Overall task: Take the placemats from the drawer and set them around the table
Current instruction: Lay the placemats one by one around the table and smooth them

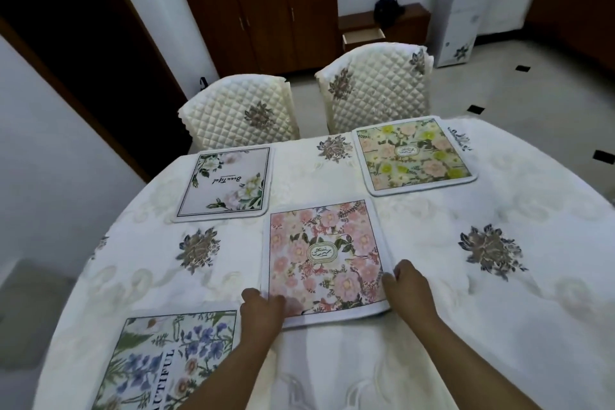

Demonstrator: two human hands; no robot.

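A pink floral placemat (324, 256) lies near the middle of the table (499, 293), which has a white cloth on it. My left hand (261, 308) grips its near left corner. My right hand (404, 280) pinches its right edge near the front. A white placemat with script (226, 183) lies at the far left. At the far right sits a yellow-green floral placemat (414, 155). A blue-flowered placemat (163, 363) lies at the near left edge. Behind the chairs, a low cabinet's drawer (362, 35) stands pulled out.
Two quilted cream chairs (239, 110) (372, 83) stand at the table's far side. A brown cupboard (263, 10) lines the back wall, with a white floral unit (461, 10) to its right. Tiled floor lies to the right.
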